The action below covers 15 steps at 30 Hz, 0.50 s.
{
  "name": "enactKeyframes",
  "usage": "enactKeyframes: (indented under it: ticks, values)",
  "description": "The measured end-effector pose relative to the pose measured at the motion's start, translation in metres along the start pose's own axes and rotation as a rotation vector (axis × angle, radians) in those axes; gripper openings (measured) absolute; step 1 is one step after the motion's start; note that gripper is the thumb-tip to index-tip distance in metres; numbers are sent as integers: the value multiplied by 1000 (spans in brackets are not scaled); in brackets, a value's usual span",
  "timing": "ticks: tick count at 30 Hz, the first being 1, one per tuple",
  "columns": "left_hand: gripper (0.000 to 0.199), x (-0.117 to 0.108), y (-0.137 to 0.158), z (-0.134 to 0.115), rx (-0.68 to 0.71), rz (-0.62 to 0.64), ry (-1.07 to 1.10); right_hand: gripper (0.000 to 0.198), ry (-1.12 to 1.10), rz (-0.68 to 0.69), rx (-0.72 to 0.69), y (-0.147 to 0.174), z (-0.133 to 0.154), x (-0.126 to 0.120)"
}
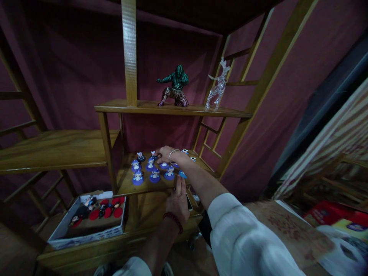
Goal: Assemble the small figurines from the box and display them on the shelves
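Single head-worn view, looking forward and down, close to wooden shelf [161, 183], wide-angle

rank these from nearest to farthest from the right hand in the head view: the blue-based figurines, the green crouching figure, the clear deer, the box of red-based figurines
1. blue-based figurines: on the lower shelf, right under the right hand.
2. green crouching figure: shelf above, almost straight up.
3. clear deer: same upper shelf, further right.
4. box of red-based figurines: down at the lower left.

The deer and the box are fairly close to call.

Dim room, maroon wall [71, 69], stepped wooden shelving [57, 147], striped fabric [339, 134]
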<state>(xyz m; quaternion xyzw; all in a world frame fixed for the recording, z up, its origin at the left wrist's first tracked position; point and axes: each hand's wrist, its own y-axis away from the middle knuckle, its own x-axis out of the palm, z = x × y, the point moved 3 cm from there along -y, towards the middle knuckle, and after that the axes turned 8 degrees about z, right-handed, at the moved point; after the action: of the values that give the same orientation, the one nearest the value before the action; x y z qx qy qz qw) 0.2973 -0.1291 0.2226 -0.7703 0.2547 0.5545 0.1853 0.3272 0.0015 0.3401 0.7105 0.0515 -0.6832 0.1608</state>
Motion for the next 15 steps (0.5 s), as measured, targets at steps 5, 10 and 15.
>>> enactKeyframes:
  ticks: [5, 10, 15]
  values:
    - [95, 2, 0, 2, 46, -35, 11, 39, -73, -25, -62, -14, 12, 1]
    - [72, 6, -1, 5, 59, -34, 73, 38, -10, -23, -94, -25, 23, 6]
    - [68, 7, -1, 5, -1, 47, 132, 31, 48, 22, -66, -26, 31, 7]
